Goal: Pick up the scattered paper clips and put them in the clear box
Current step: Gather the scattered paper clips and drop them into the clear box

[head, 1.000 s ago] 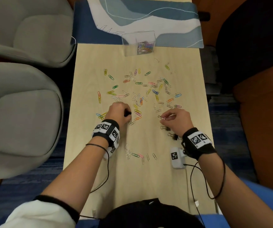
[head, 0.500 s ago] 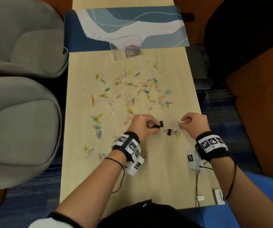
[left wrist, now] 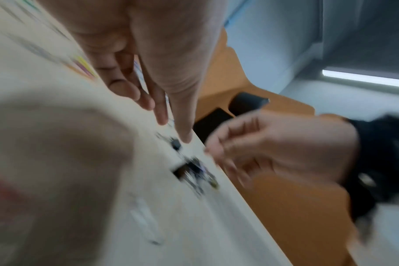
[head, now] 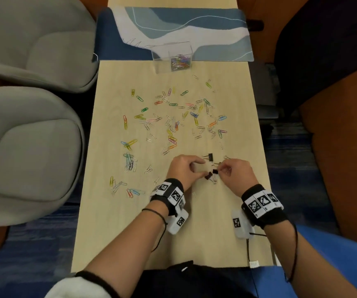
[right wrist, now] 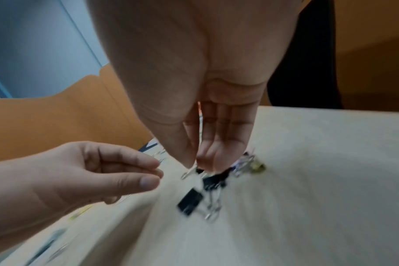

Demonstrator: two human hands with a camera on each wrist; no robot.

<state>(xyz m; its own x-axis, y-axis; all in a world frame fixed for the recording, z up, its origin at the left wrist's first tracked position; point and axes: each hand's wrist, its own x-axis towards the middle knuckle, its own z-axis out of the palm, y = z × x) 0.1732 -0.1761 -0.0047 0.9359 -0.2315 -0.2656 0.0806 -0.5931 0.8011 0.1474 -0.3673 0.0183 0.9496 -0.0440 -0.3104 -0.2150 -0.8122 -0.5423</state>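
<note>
Coloured and silver paper clips [head: 173,121] lie scattered over the middle of the pale wooden table [head: 205,229]. The clear box [head: 162,61] stands at the far end with a heap of clips inside. My right hand [head: 220,168] pinches a small silver paper clip [right wrist: 187,173] between thumb and fingertips, just above the table. My left hand [head: 202,167] hovers close beside it, fingers loosely curved, thumb and forefinger apart, nothing between them. Three small binder clips [head: 210,157] [head: 215,171] [head: 208,175] lie between the two hands.
A blue and white mat [head: 184,29] lies under the box at the far end. Two grey chairs [head: 29,160] stand along the table's left side, an orange seat [head: 345,147] on the right. More clips [head: 129,163] lie near the left edge.
My left hand has moved right, from the scattered clips to beside the right hand. Half a second ago it held a black binder clip, which now lies on the table.
</note>
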